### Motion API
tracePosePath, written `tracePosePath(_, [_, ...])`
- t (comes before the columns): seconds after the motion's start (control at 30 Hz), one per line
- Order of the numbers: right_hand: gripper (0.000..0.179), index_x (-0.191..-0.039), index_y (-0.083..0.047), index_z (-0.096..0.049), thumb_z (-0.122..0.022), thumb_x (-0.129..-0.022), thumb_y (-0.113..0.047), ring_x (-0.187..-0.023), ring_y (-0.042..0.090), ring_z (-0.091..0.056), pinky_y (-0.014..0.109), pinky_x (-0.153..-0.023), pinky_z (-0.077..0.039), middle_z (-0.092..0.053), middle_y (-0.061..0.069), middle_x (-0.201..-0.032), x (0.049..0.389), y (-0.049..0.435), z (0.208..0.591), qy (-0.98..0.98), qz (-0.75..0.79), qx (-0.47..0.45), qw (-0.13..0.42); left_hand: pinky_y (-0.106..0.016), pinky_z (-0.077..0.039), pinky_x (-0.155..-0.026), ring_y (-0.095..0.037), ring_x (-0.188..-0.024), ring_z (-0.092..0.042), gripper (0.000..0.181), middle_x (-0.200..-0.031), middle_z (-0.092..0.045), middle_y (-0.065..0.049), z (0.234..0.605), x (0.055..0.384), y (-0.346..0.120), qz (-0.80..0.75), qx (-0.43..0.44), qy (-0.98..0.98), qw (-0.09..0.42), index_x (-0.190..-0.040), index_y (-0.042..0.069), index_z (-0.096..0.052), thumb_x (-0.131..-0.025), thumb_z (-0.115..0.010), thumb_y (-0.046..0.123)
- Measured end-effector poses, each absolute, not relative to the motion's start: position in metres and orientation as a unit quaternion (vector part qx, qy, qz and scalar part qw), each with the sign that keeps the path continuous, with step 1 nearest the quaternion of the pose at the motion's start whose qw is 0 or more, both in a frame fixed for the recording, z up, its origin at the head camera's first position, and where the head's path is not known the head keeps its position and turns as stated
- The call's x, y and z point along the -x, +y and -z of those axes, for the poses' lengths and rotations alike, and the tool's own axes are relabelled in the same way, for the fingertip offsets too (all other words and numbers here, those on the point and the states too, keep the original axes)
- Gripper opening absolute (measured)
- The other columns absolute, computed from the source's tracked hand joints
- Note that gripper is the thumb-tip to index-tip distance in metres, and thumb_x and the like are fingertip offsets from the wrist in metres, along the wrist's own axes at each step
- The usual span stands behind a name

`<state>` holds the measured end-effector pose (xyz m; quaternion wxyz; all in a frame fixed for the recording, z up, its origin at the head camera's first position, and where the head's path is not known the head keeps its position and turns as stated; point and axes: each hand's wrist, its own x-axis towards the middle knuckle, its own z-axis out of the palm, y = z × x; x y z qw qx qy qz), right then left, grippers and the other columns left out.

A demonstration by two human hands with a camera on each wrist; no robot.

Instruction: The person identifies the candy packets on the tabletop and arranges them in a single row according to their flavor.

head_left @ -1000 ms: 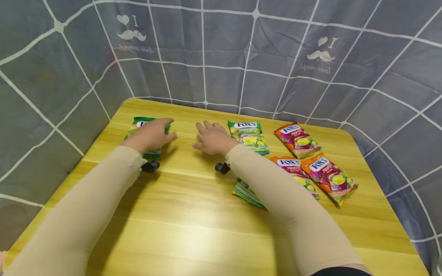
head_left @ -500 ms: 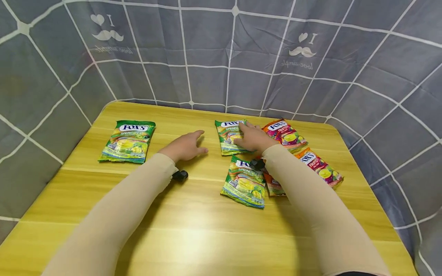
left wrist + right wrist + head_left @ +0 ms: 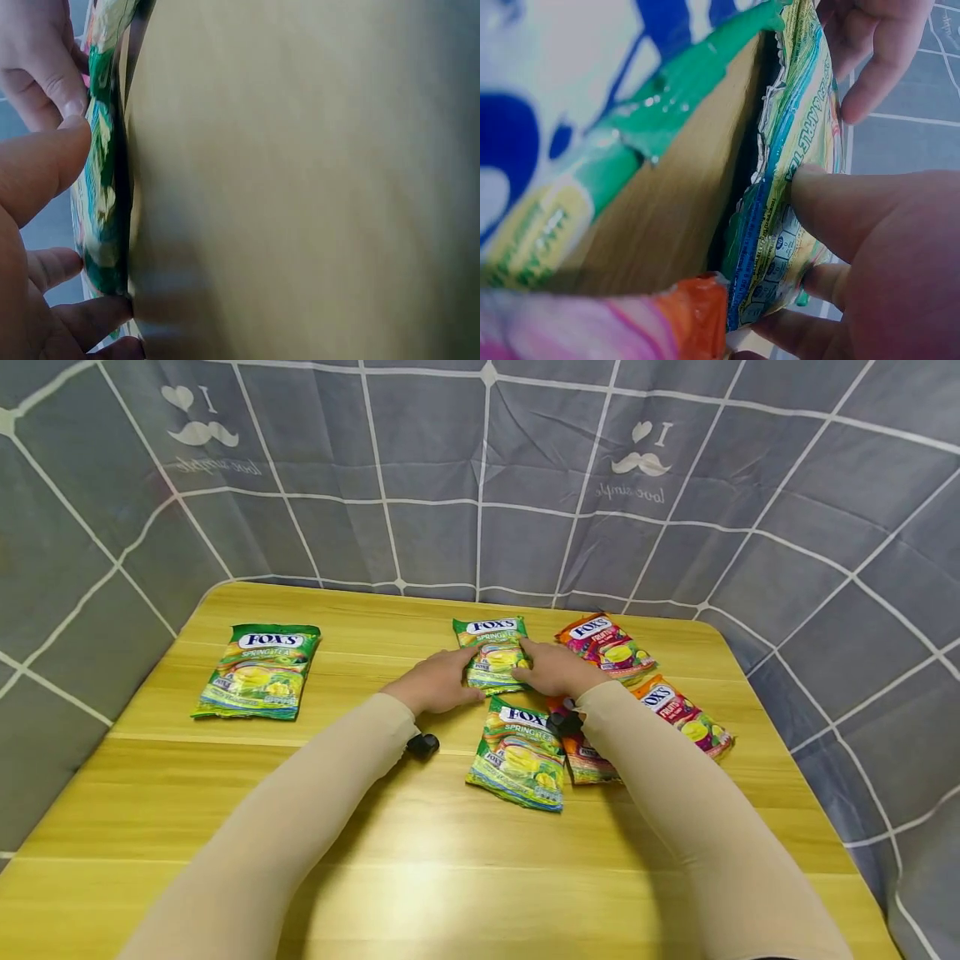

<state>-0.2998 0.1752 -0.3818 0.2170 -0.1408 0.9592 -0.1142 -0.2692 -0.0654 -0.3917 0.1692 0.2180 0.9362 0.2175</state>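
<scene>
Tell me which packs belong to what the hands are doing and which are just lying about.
In use:
far middle green pack, touched by left hand and right hand

Seemingly just lying about:
left green pack
near green pack
far red pack
right red pack
near red pack

At frame centre, the left hand (image 3: 438,683) and right hand (image 3: 561,670) hold opposite sides of a green candy bag (image 3: 495,658). A second green bag (image 3: 519,758) lies just below; a third green bag (image 3: 258,675) lies at left. Three orange bags (image 3: 613,652) occupy right of centre. Worktop (image 3: 450,885): wood-grained. Curtain (image 3: 427,460): grey, white grid, upper frame.
</scene>
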Motion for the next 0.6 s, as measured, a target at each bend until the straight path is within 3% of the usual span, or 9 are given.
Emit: tracePosePath(0.6, [0.083, -0.171, -0.014, -0.01, -0.052, -0.109, -0.049, -0.161, 0.042, -0.024, 0.055, -0.132, -0.02, -0.026, 0.017, -0.174, 0.2996, 0.1722, 0.3841, 0.961, 0.108, 0.129, 0.221, -0.058, -0.018, -0.132, -0.044, -0.162, -0.019, 0.092, -0.176, -0.024, -0.009, 0.3943, 0.2684, -0.0621, -0.209, -0.205, 0.939, 0.18, -0.171, 0.018, -0.016, -0.101, -0.066, 0.05])
